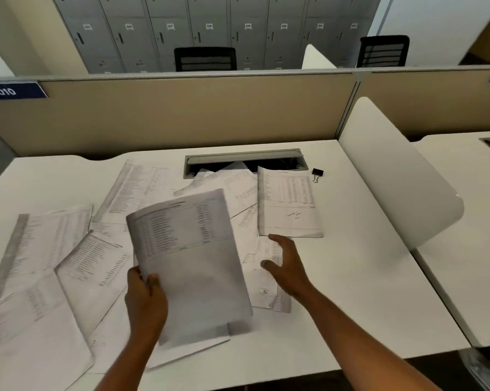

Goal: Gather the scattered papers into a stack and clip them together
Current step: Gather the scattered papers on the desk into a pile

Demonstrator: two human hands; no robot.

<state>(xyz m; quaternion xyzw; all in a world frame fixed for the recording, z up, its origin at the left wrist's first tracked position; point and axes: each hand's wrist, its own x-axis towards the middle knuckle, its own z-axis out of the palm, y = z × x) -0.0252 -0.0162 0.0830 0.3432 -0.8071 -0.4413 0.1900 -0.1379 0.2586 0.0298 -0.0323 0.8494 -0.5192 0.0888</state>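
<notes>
White desk (365, 277) surface is filling most of the view, with a beige partition (181, 114) standing along its far edge and grey lockers (210, 26) and two black chairs showing beyond it. A curved white divider (401, 187) is rising at the right side. Printed papers (49, 249) are lying scattered and overlapping across the left and middle of the desk, some reaching the open cable tray (246, 159) at the far edge. One sheet (289, 204) is lying apart on the right of the spread, and a black binder clip (318, 174) is sitting on the desk just beside its far right corner.

The left hand (146, 303) is holding a few sheets (190, 263) lifted above the desk, thumb on top and fingers curled under the left edge, pinching them. The right hand (286, 263) is hovering over a sheet (266, 277) near the middle of the desk, fingers spread and loosely bent, gripping nothing; whether the fingertips are touching the paper cannot be told.
</notes>
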